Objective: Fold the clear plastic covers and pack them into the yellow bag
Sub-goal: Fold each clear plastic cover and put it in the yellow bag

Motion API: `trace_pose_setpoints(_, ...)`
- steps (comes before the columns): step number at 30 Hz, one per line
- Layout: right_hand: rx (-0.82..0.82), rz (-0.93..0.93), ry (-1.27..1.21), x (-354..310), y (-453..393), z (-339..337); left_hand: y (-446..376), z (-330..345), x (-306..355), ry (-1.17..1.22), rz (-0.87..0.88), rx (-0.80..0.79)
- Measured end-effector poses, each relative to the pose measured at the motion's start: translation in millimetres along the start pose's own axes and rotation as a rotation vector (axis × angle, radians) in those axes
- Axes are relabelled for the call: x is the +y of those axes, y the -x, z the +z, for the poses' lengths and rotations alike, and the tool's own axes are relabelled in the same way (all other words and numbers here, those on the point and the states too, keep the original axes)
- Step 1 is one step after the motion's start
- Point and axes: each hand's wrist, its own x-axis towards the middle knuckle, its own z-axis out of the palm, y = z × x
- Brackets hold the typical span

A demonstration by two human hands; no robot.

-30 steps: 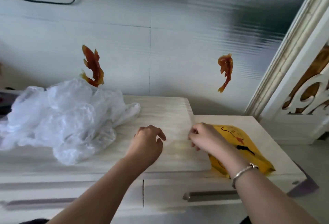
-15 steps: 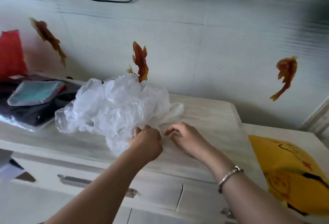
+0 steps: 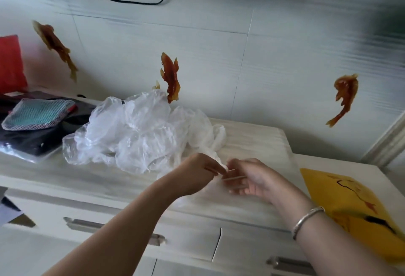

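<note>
A crumpled heap of clear plastic covers [image 3: 140, 131] lies on the pale wooden cabinet top [image 3: 258, 139]. One cover is pulled out of the heap toward me, and both hands meet on its near end. My left hand [image 3: 197, 171] pinches that cover with curled fingers. My right hand [image 3: 249, 177], with a silver bracelet on its wrist, holds the same cover just to the right, palm turned up and fingers curled. The yellow bag [image 3: 350, 205] lies flat on the lower cabinet top at the right, apart from both hands.
A teal mesh pouch [image 3: 37, 113] rests on dark items [image 3: 32, 139] at the left end of the cabinet. A red object [image 3: 11, 63] stands against the wall. Fish stickers [image 3: 172, 77] dot the wall. Drawer handles [image 3: 87, 224] run below the cabinet's front edge.
My view swung left from the yellow bag toward the heap. Both hands moved left to the heap's near edge and took hold of a cover, drawing it toward me.
</note>
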Motion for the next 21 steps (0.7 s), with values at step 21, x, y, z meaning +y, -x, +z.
trace_pose_setpoints(21, -0.088, -0.200, -0.568, 1, 31, -55, -11, 12, 28, 0.511, -0.270, 0.051)
